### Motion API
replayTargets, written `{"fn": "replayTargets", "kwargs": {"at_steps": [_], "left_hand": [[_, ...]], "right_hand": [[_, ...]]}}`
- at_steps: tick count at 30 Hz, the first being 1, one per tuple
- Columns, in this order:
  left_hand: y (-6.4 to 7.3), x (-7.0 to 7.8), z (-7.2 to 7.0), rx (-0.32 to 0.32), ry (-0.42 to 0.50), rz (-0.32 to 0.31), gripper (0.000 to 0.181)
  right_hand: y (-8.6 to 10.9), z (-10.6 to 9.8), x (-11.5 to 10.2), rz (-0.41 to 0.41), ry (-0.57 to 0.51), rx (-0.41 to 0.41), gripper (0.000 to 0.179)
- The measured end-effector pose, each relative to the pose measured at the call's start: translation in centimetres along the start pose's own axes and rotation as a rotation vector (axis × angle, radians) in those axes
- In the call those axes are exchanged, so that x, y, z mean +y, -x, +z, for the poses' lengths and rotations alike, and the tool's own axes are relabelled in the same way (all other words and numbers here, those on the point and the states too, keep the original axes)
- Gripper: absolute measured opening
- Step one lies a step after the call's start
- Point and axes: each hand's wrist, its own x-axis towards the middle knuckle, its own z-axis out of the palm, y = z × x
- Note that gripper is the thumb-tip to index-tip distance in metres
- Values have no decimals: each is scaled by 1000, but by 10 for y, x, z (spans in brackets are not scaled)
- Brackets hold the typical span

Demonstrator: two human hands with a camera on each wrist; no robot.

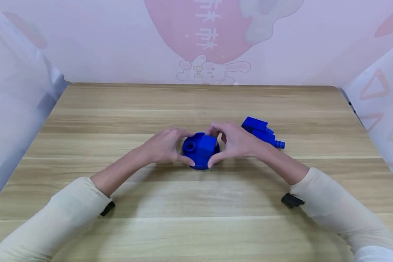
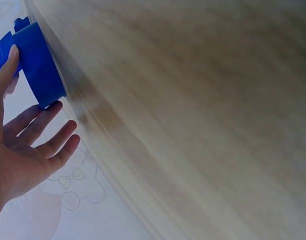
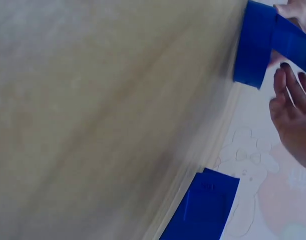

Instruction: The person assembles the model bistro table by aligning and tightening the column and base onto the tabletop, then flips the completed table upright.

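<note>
A round, shallow blue base with a raised rim lies on the table between the hands. A short round socket stands up inside its left part. My left hand grips the base from the left, thumb at the near rim and a finger at the far rim. In the left wrist view its other fingers extend loosely beside the base. Over the right part of the base is a boxy blue block, tilted in the right wrist view. My right hand holds this block between thumb and fingers; its contact with the base is hidden.
Another blue assembly, blocky with ribbed round ends, lies right of the base, partly behind the right forearm. The wooden table reaches back to a printed cloth wall. Dark wrist devices show under the sleeves.
</note>
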Motion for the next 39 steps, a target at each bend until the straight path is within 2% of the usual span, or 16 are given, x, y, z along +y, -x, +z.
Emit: {"fn": "replayTargets", "kwargs": {"at_steps": [3, 7, 14, 19, 21, 24, 27, 29, 32, 34, 36, 39], "left_hand": [[0, -1, 0, -2, 10, 0, 93], [0, -2, 0, -6, 18, -3, 92], [0, -6, 1, -9, 59, -12, 92], [1, -7, 1, 4, 72, 0, 91], [1, -7, 1, 7, 70, 3, 92], [0, -7, 2, 6, 67, 5, 92], [0, -6, 2, 4, 66, 7, 92], [-1, -6, 2, 3, 68, 9, 92], [-1, -6, 3, 3, 72, 12, 91], [-1, -6, 3, 2, 73, 14, 91], [-2, -6, 2, 1, 68, 15, 91], [-2, -6, 2, -1, 62, 10, 91]], "right_hand": [[-1, -4, 4, -65, -131, -81, 73], [-3, -5, 7, -131, -249, -172, 65], [-4, -5, 7, -59, -207, -113, 48], [-4, -1, 4, -55, -188, -57, 39], [-3, 3, 2, -73, -129, -18, 39], [-2, 8, -4, -105, 15, 31, 50], [0, 8, -8, -115, 87, 11, 55], [3, 4, -8, -104, 52, -47, 58], [7, -3, -4, -118, -70, -145, 65], [9, -6, 0, -128, -132, -181, 59], [10, -7, 2, -141, -158, -180, 50], [8, -6, 0, -139, -131, -128, 40]]}}
